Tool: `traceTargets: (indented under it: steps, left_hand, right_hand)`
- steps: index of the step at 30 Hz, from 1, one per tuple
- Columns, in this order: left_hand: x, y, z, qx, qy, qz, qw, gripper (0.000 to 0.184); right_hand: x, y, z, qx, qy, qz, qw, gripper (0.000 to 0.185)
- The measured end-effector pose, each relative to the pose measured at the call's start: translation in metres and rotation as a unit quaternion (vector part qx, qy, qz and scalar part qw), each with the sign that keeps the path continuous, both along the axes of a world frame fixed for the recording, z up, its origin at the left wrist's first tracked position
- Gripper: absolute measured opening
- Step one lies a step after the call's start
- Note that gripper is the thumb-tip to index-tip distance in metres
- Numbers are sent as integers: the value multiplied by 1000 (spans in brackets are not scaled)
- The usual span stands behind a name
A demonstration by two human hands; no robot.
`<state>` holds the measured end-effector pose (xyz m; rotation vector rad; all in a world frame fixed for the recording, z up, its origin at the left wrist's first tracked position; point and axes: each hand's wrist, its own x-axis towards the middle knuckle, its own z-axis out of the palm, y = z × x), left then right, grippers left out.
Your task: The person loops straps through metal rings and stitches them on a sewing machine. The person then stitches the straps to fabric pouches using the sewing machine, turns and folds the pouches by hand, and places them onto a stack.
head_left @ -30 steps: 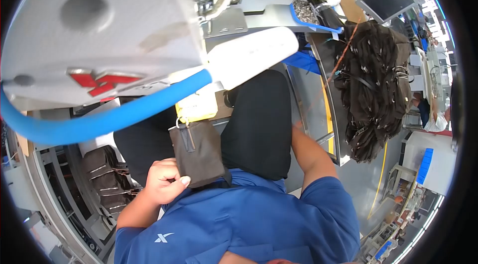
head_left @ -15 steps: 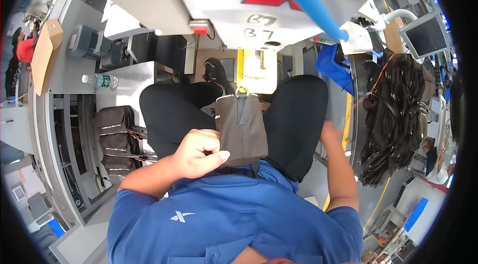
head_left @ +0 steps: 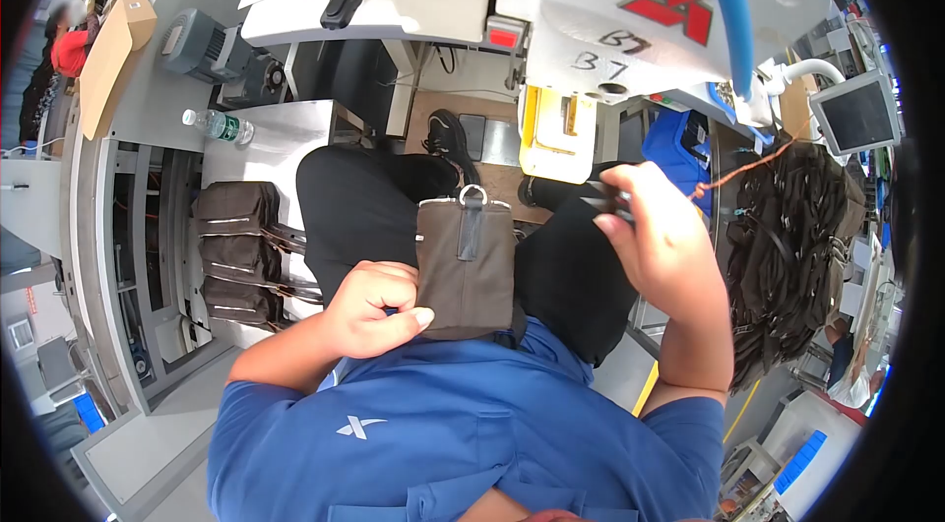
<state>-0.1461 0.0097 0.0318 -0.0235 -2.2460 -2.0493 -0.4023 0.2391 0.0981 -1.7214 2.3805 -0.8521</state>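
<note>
A dark brown fabric pouch (head_left: 463, 281) lies on my lap, with a metal ring and a dark tab at its far end. My left hand (head_left: 379, 307) grips its near left side, thumb on top and fingers partly hidden. Above my right thigh, my right hand (head_left: 661, 237) is raised and closed around a small dark tool (head_left: 612, 199). Two greyish tips point left from it, like thread snips, though blur hides the detail. The tool is apart from the pouch.
A white sewing machine head (head_left: 581, 50) with a yellow-edged plate (head_left: 557, 133) stands ahead. Several brown pouches (head_left: 236, 256) and a water bottle (head_left: 219, 126) rest at left. Brown pieces (head_left: 792, 256) hang at right beside a blue bin (head_left: 679, 143) and a monitor (head_left: 858, 116).
My right hand has come up from low at my right side to above my thigh, now with a small dark tool. My left hand stays on the pouch. The view has shifted.
</note>
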Motion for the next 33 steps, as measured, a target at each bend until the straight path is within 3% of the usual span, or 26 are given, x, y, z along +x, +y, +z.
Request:
traceTargets:
  steps: [4,8,14,17,22,23,25,27,29,31,33]
  left_hand:
    - [-4,7,2,-7,21,-11,1000,39]
    - [-8,9,2,-8,39,-25,999,40]
    - [-10,7,0,4,56,-31,998,40]
    - [-10,8,1,17,63,-49,997,39]
    - [-13,8,-6,8,93,-72,993,38]
    - [-13,6,-8,12,89,-72,993,38]
    - [-13,6,-11,14,75,-65,995,38]
    - [-15,8,-12,19,73,-76,994,37]
    - [-19,9,-11,15,76,-92,993,37]
    - [-26,13,-7,4,84,-113,990,37]
    - [-31,19,-6,1,93,-130,987,38]
  right_hand:
    - [5,-30,12,-38,161,44,985,34]
    - [7,-41,-1,8,244,72,967,34]
    - [10,-50,-5,36,254,71,964,32]
    - [6,-51,-15,-5,213,83,974,31]
    - [-4,-23,-17,-133,82,-73,985,38]
    - [-3,-10,-17,-102,-28,-176,979,40]
    - [-33,8,-48,-151,-103,-266,947,42]
    - [-85,36,-94,-163,-189,-286,925,39]
    - [-122,43,-100,-75,-240,-408,878,35]
    - [-146,36,-94,33,-216,-468,856,39]
    - [-224,60,-162,-7,38,-407,912,43]
